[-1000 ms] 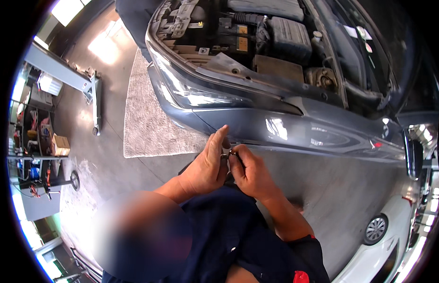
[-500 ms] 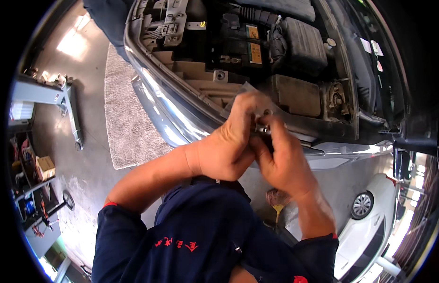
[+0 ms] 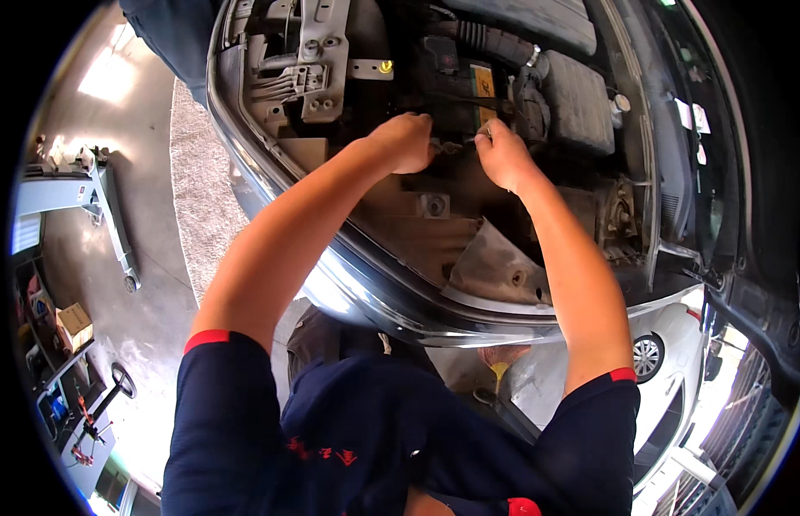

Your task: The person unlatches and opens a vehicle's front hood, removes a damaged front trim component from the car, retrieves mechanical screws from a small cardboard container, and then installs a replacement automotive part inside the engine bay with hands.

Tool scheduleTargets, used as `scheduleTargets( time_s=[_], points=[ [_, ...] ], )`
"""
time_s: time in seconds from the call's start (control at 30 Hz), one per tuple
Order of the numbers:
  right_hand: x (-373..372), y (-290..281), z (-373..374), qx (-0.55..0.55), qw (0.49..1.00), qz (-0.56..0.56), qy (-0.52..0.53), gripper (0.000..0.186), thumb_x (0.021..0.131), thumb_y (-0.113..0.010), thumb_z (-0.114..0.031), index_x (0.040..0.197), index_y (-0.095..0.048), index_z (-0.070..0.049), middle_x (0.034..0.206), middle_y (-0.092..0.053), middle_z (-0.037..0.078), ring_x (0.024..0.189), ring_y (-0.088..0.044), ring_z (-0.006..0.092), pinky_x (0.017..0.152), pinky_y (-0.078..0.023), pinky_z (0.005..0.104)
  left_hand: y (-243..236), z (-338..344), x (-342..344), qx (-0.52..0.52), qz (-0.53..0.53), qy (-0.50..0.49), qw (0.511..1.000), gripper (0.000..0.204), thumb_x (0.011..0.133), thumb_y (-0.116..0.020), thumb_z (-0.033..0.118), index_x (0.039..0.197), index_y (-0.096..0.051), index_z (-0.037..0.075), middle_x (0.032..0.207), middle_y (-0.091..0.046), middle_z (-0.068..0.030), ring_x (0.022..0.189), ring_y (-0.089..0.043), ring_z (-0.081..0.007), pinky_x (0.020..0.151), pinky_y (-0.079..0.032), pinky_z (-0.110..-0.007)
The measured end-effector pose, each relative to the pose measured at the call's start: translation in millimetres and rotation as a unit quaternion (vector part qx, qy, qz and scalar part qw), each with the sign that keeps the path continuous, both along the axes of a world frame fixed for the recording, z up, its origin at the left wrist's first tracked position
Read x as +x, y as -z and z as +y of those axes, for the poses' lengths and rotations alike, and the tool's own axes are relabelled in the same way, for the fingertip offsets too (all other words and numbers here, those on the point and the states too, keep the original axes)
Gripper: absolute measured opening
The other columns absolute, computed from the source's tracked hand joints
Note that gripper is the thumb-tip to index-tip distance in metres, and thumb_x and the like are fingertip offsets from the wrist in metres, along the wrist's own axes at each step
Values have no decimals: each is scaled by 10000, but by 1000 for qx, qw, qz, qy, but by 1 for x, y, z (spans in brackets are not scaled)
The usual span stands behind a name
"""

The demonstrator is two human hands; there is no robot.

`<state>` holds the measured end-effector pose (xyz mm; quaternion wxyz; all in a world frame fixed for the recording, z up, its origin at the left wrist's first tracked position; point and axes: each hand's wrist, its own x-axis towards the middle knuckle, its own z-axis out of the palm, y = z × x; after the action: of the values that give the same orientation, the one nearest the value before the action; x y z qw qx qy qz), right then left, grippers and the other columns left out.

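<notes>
Both my hands are inside the open engine bay of the dark car, over the black battery (image 3: 440, 76) with a yellow-orange label. My left hand (image 3: 404, 144) has curled fingers at the battery's near-left part, its fingertips mostly hidden. My right hand (image 3: 503, 156) is pinched at the battery's near-right edge; a small metal thing may be in its fingers, too small to name. A small metal fitting (image 3: 448, 148) shows between the two hands. Around them lie an air filter housing (image 3: 579, 103), a ribbed hose (image 3: 486, 36) and a metal bracket with a yellow cap (image 3: 385, 67).
A person's dark-clothed legs (image 3: 159, 34) are at the upper left beside a shaggy mat (image 3: 193, 189). A lift arm (image 3: 107, 215), shelving with a cardboard box (image 3: 75, 327), a white car (image 3: 671, 404) and the windscreen (image 3: 710, 146) surround the bay.
My hands have risen from beside the fender, where they were together, forward over the battery, and moved apart. The engine bay now fills more of the view.
</notes>
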<state>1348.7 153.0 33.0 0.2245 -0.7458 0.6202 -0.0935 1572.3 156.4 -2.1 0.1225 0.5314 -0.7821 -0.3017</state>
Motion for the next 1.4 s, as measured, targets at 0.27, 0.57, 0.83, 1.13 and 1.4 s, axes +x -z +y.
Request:
scheduleTargets(
  time_s=[0.27,0.57,0.83,1.13,1.4],
  points=[
    [12,9,-8,42,997,51,-28,191,1008,-586,-183,1068,-579,-2,986,-694,292,999,-659,493,854,-532,534,21,-14,-25,29,-52,13,998,545,852,-738,233,1298,-574,-33,1321,-588,-253,1196,-627,-433,1018,-536,-470],
    [30,42,3,92,986,24,134,358,950,-559,-133,1218,-495,96,1237,-630,379,1171,-622,515,1008,-510,523,30,-17,-47,-53,-48,36,997,463,810,-765,275,1265,-700,219,1338,-583,-192,1236,-589,-401,995,-545,-472],
    [49,13,8,85,988,97,82,369,939,-558,-138,1220,-472,85,1191,-649,381,1127,-652,499,958,-541,534,23,-25,-45,-35,-52,42,997,488,838,-730,188,1320,-687,246,1324,-628,-80,1247,-581,-340,1021,-529,-427],
    [33,21,12,9,989,151,8,341,936,-583,-213,1151,-435,7,908,-715,313,866,-706,510,780,-576,589,29,-26,-46,-35,-6,46,998,552,789,-760,197,1335,-683,237,1307,-637,-106,1242,-580,-364,1042,-513,-440],
    [24,33,6,-22,991,124,-44,405,914,-610,-152,1212,-410,36,795,-684,312,763,-692,501,664,-559,589,43,-35,-43,-61,42,63,995,523,772,-763,217,1293,-712,196,1317,-645,-115,1226,-581,-387,1047,-504,-450]
  ],
)
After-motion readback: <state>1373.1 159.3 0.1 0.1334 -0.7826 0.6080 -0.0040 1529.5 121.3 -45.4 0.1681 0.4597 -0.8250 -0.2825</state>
